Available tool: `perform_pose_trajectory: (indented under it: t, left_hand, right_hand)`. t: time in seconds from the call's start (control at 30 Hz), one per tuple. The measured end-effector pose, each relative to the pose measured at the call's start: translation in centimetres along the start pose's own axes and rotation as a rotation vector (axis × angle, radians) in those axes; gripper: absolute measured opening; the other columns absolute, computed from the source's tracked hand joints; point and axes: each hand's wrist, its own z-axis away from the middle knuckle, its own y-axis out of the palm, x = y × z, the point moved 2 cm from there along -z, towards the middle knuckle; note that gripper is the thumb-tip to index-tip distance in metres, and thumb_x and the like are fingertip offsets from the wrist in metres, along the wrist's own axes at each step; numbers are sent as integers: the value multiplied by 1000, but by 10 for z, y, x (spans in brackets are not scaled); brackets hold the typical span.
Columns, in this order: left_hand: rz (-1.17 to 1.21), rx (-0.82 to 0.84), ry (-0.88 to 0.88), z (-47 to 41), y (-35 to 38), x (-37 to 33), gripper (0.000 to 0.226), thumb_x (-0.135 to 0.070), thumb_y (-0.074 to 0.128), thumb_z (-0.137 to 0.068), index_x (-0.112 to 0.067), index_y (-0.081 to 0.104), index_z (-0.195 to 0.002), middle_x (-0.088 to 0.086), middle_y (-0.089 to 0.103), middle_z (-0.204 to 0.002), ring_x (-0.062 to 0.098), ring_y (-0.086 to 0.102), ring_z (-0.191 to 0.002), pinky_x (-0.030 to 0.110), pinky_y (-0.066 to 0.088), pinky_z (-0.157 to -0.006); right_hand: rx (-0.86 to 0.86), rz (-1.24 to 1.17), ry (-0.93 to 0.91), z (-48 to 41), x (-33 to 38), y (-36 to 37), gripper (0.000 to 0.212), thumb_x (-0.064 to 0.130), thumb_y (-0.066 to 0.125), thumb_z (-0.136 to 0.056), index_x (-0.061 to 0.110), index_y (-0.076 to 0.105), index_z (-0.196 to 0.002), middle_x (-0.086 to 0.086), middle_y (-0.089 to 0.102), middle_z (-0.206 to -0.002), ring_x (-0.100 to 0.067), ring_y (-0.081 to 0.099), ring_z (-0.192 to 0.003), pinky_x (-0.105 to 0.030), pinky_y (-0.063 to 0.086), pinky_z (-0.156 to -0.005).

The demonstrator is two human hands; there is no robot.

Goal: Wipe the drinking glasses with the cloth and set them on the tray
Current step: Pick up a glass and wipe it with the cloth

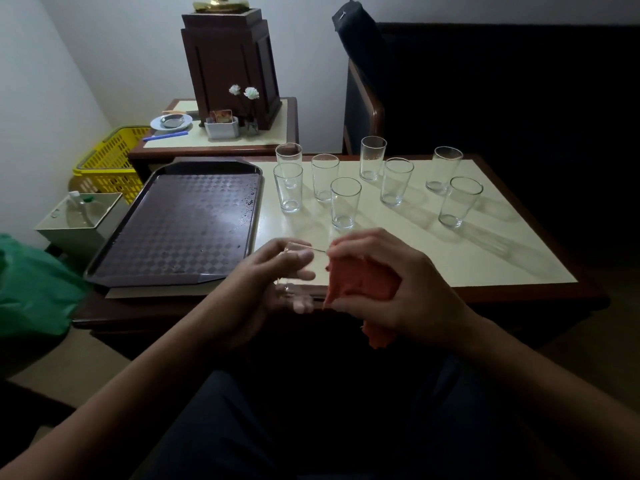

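The glass in hand [298,271] lies on its side just over the near edge of the table, between both hands. The left hand [273,275] has its fingers and thumb curled round the glass to keep it steady. The right hand [394,285] is clamped on the orange cloth [360,282], which is bunched up and pressed to the open end of the glass. I think that lets the cloth rub the rim and the inside. The glass is clear, so I cannot tell how far in the cloth goes.

Behind the hands, eight more glasses [345,202] stand upright on the pale table [502,265], each a little apart, likely so one can be picked up without bumping the rest. The dark tray [173,223] lies flat on the left, close to the left hand, ready for clean glasses — none is on it yet. So the job looks only just begun.

Farther back, a white holder [221,128] has small packets in it — any writing there is too small to read. I see no labels on the glasses, cloth or tray.
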Motion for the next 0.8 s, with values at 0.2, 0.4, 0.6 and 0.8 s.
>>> perform_pose_trajectory:
  t: [0.2, 0.4, 0.6, 0.8]
  left_hand:
    - [-80, 129, -96, 4, -1, -3, 43, -39, 72, -84, -20, 63, -122, 25, 66, -109, 40, 71, -85, 36, 60, -71]
    - [-167, 63, 53, 4, 1, -2, 48, -18, 81, -83, -20, 63, -128, 26, 62, -127, 35, 64, -78, 35, 60, -71]
    - [259, -13, -112, 7, 16, 3, 59, -36, 68, -94, -1, 52, -138, 27, 68, -112, 29, 64, -75, 29, 57, -59]
    - [154, -5, 210, 2, 16, 8, 49, -9, 72, -81, -19, 62, -128, 23, 59, -133, 33, 67, -98, 40, 62, -88]
  right_hand:
    - [-21, 62, -136, 2, -4, 5, 50, 18, 96, -77, 19, 77, -123, -1, 66, -131, -17, 66, -122, -32, 57, -96]
    - [-10, -373, 386, 3, -3, 10, 44, 21, 91, -81, 32, 75, -120, -2, 69, -120, -18, 75, -94, -35, 64, -76]
    - [-180, 300, -281, 5, -2, 11, 53, 30, 83, -90, 13, 67, -137, -14, 57, -146, -28, 54, -138, -31, 50, -110]
    - [-99, -1148, 816, 1, -8, 23, 47, 54, 48, -106, 14, 67, -122, -11, 74, -120, -32, 68, -114, -61, 53, -107]
